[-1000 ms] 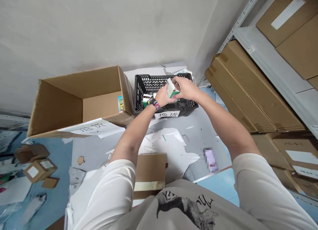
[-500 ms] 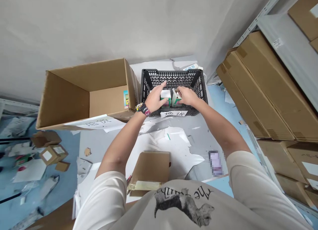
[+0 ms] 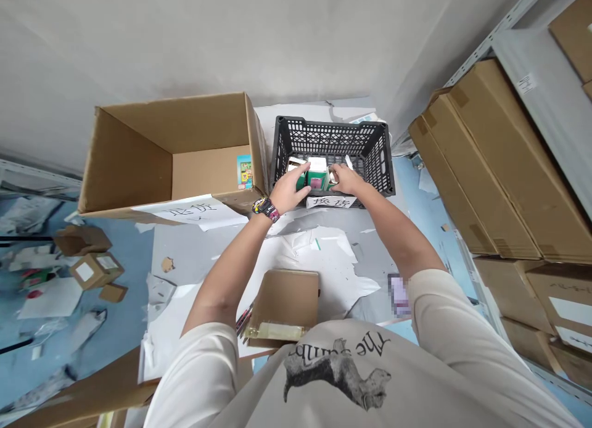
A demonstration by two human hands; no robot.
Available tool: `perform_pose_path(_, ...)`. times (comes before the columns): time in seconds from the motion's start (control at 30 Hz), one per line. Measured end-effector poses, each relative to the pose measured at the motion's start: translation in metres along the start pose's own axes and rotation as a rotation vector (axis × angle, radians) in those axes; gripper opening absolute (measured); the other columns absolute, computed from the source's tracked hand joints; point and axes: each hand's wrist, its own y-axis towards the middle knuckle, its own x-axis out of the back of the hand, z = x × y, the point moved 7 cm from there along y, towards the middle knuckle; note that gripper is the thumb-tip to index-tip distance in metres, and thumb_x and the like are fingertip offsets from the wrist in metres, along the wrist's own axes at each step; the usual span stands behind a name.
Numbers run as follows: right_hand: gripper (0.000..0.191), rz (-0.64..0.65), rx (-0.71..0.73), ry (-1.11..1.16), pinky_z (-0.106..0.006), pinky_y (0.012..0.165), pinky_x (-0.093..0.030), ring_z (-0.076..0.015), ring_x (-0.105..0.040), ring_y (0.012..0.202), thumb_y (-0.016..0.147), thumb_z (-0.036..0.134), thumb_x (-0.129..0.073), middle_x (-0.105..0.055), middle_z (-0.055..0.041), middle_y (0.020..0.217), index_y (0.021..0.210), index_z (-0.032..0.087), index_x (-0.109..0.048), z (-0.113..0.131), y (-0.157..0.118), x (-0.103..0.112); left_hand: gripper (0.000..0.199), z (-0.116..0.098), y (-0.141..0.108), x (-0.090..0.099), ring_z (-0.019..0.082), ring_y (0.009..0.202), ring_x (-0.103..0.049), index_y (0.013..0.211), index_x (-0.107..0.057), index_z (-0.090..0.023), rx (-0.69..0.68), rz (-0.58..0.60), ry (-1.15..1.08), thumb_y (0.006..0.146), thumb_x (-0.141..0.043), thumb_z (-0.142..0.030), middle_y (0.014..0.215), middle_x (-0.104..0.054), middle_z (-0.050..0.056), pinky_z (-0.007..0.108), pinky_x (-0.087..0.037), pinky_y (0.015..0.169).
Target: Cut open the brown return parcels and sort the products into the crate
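Observation:
Both my hands reach into a black plastic crate (image 3: 333,129) holding several small green-and-white boxes. My left hand (image 3: 287,192), with a watch on its wrist, is at the left side, thumb and fingers apart beside a white-topped green box (image 3: 317,174). My right hand (image 3: 348,180) has its fingers bent around the edge of another small green-and-white box (image 3: 332,178) just right of that one. The hand partly hides this box. Handwriting marks a paper label (image 3: 330,202) on the crate's front.
Left of the crate stands a large open carton (image 3: 208,118) with a colourful packet (image 3: 245,171) inside. Nearer me lie torn white paper (image 3: 337,261), a flattened brown box (image 3: 287,298) and a blurred phone-like object (image 3: 398,294). Shelves of cartons (image 3: 490,163) stand to the right.
The view has shifted, so the crate appears higher and further right. The white-topped box now stands upright between my hands, and the open-flapped box by my right hand sits lower.

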Motion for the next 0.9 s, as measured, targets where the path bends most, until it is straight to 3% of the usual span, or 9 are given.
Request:
perform_pose_path(0.2, 0.107, -0.060, -0.007, 0.187, -0.060, 0.135, -0.045, -0.0402, -0.061, 0.154, 0.078, 0.048, -0.105, -0.062, -0.0182, 0.169, 0.170, 0.023, -0.057, -0.018, -0.003, 0.011, 0.073, -0.005, -0.021, 0.006, 0.033, 0.155, -0.067, 0.170, -0.059, -0.020, -0.001, -0.014, 0.026, 0.099, -0.072, -0.026, 0.169, -0.068, 0.013, 0.054, -0.052, 0.135)
perform_pose_path(0.37, 0.102, -0.116, -0.020, 0.285, -0.060, 0.141, -0.038, -0.0408, -0.054, 0.164, 0.082, 0.049, -0.102, -0.058, -0.0184, 0.176, 0.171, 0.022, -0.060, -0.032, -0.007, 0.013, 0.064, -0.008, -0.072, 0.026, 0.032, 0.153, -0.068, 0.167, -0.063, -0.021, 0.033, -0.062, 0.040, 0.104, -0.069, -0.032, 0.166, -0.070, 0.013, 0.053, -0.053, 0.134)
perform_pose_path(0.53, 0.093, -0.261, 0.015, 0.284, -0.064, 0.143, -0.034, -0.0411, -0.052, 0.165, 0.087, 0.047, -0.097, -0.057, -0.0203, 0.176, 0.168, 0.019, -0.062, -0.023, -0.020, 0.030, 0.060, 0.003, -0.174, 0.049, 0.033, 0.147, -0.072, 0.162, -0.068, -0.024, 0.202, -0.138, -0.043, 0.106, -0.071, -0.046, 0.162, -0.073, 0.013, 0.054, -0.058, 0.128)
perform_pose_path(0.63, 0.075, -0.424, 0.115, 0.296, -0.065, 0.144, -0.031, -0.0397, -0.049, 0.167, 0.102, 0.044, -0.081, -0.058, -0.0190, 0.176, 0.170, 0.020, -0.060, 0.007, -0.067, 0.029, 0.066, 0.023, -0.266, 0.050, 0.034, 0.148, -0.072, 0.163, -0.068, -0.024, 0.417, -0.196, -0.182, 0.106, -0.071, -0.058, 0.165, -0.071, 0.015, 0.055, -0.059, 0.127)
perform_pose_path(0.67, 0.069, -0.447, 0.153, 0.313, -0.064, 0.144, -0.033, -0.0387, -0.049, 0.167, 0.107, 0.042, -0.073, -0.060, -0.0180, 0.174, 0.171, 0.021, -0.060, 0.019, -0.094, 0.019, 0.067, 0.028, -0.301, 0.047, 0.034, 0.147, -0.072, 0.162, -0.068, -0.024, 0.484, -0.215, -0.229, 0.106, -0.070, -0.062, 0.166, -0.071, 0.016, 0.056, -0.058, 0.128)
perform_pose_path(0.73, 0.061, -0.397, 0.220, 0.347, -0.064, 0.142, -0.037, -0.0371, -0.053, 0.165, 0.111, 0.035, -0.061, -0.064, -0.0155, 0.170, 0.171, 0.023, -0.060, 0.047, -0.163, -0.023, 0.069, 0.037, -0.371, 0.036, 0.035, 0.145, -0.073, 0.160, -0.069, -0.022, 0.629, -0.282, -0.297, 0.108, -0.065, -0.068, 0.162, -0.072, 0.018, 0.058, -0.059, 0.126)
perform_pose_path(0.83, 0.065, -0.089, 0.294, 0.426, -0.062, 0.140, -0.042, -0.0345, -0.060, 0.158, 0.106, 0.024, -0.056, -0.070, -0.0125, 0.165, 0.171, 0.029, -0.062, 0.085, -0.287, -0.128, 0.074, 0.042, -0.464, 0.002, 0.037, 0.152, -0.069, 0.157, -0.071, -0.024, 0.848, -0.278, -0.318, 0.106, -0.060, -0.076, 0.163, -0.072, 0.019, 0.060, -0.053, 0.131)
perform_pose_path(0.9, 0.077, 0.091, 0.229, 0.470, -0.063, 0.142, -0.038, -0.0358, -0.053, 0.165, 0.100, 0.020, -0.060, -0.062, -0.0122, 0.174, 0.176, 0.031, -0.058, 0.099, -0.359, -0.200, 0.075, 0.038, -0.502, -0.032, 0.037, 0.159, -0.064, 0.158, -0.071, -0.026, 0.924, -0.147, -0.358, 0.105, -0.058, -0.078, 0.164, -0.071, 0.017, 0.059, -0.049, 0.135)
